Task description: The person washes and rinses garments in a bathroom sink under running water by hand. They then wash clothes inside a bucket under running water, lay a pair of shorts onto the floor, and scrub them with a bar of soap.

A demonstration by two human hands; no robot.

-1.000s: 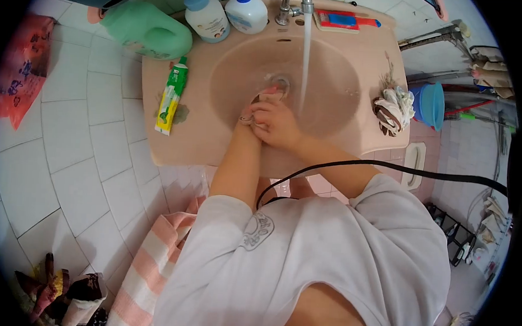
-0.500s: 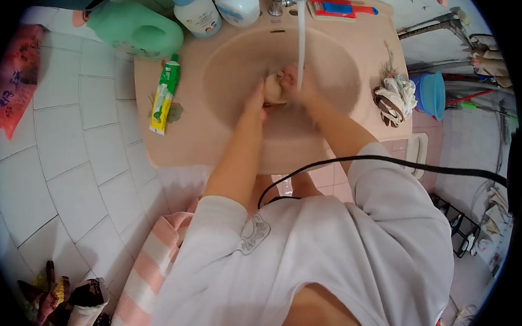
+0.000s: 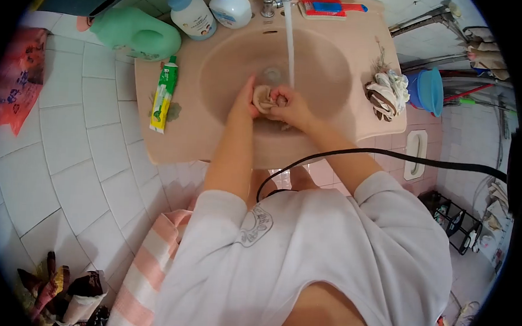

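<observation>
A wet beige cloth (image 3: 265, 99) is bunched between both hands over the sink basin (image 3: 326, 78). My left hand (image 3: 247, 98) supports it from the left, its fingers pointing up along the cloth's edge. On the other side my right hand (image 3: 292, 109) is closed round a gathered part of the cloth. Water runs from the faucet (image 3: 268, 5) in a stream just behind my right hand. A crumpled brown and white cloth (image 3: 387, 94) lies on the sink's right edge.
Along the left stand a green jug (image 3: 144, 34), two pump bottles (image 3: 191, 17) (image 3: 230, 9) and a toothpaste tube (image 3: 164, 96). A brush (image 3: 332, 7) lies behind the basin. A black cable (image 3: 360, 150) crosses over my right forearm. A blue bucket (image 3: 430, 92) is at the right.
My hands have moved from the stream toward the near side of the basin, with the cloth between them. My right hand now grips a bunched part of it. The camera view has shifted slightly.
</observation>
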